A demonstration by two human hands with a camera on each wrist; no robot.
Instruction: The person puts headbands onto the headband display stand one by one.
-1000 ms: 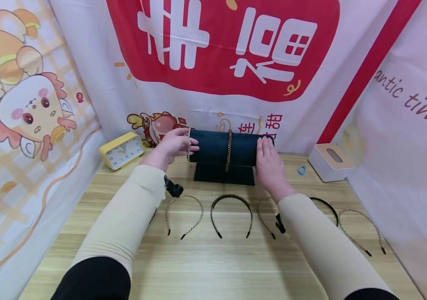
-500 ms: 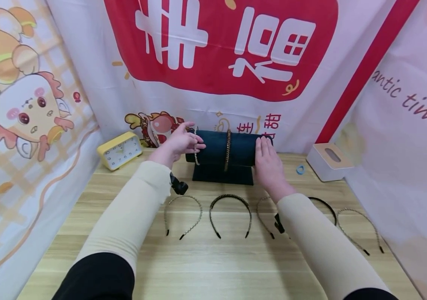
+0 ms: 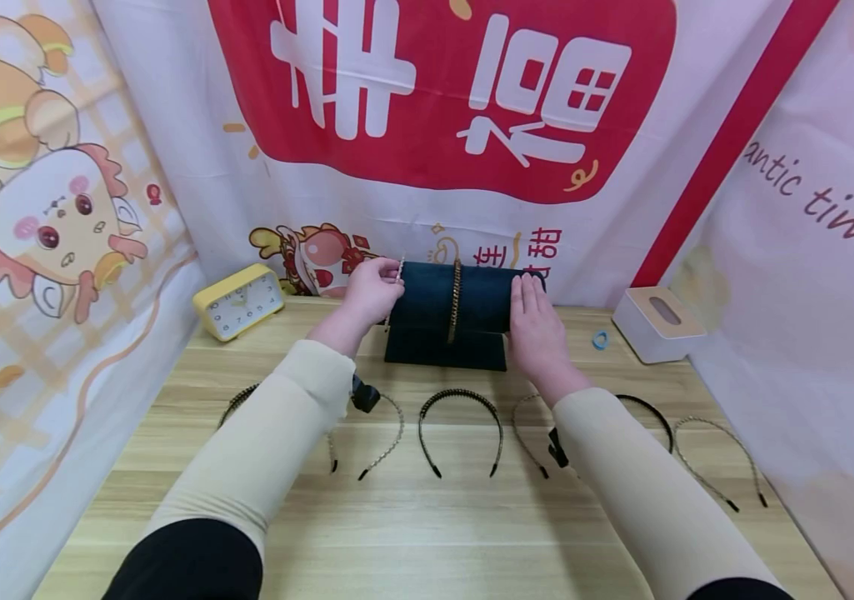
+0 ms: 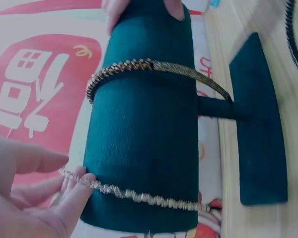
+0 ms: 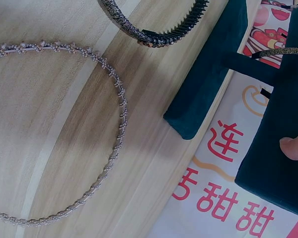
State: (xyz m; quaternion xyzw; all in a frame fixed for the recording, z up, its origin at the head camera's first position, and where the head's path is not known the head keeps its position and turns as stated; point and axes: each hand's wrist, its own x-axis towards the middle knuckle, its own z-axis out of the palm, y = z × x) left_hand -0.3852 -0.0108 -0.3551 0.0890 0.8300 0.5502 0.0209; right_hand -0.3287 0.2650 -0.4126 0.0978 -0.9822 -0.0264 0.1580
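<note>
A dark teal velvet roll stand (image 3: 486,292) stands at the back of the table. Around its middle sits a gold-brown headband (image 3: 456,300). Near the roll's left end, a silver beaded headband (image 4: 139,196) goes over the velvet. My left hand (image 3: 374,292) holds this band at its upper side; in the left wrist view its fingertips (image 4: 84,179) lie against the beads, thumb close by. With straight fingers my right hand (image 3: 539,325) rests on the roll's right end. Its thumb (image 5: 295,148) lies on the velvet in the right wrist view.
Several more headbands lie in a row in front, among them a dark braided one (image 3: 460,392) and a pale beaded one (image 3: 719,458). A yellow clock (image 3: 239,302) stands back left. A tissue box (image 3: 659,325) and small blue ring (image 3: 600,340) are at right.
The silver beaded headband has shifted right along the roll with my left hand, whose spread fingers have drawn in on it. My right hand stays on the roll.
</note>
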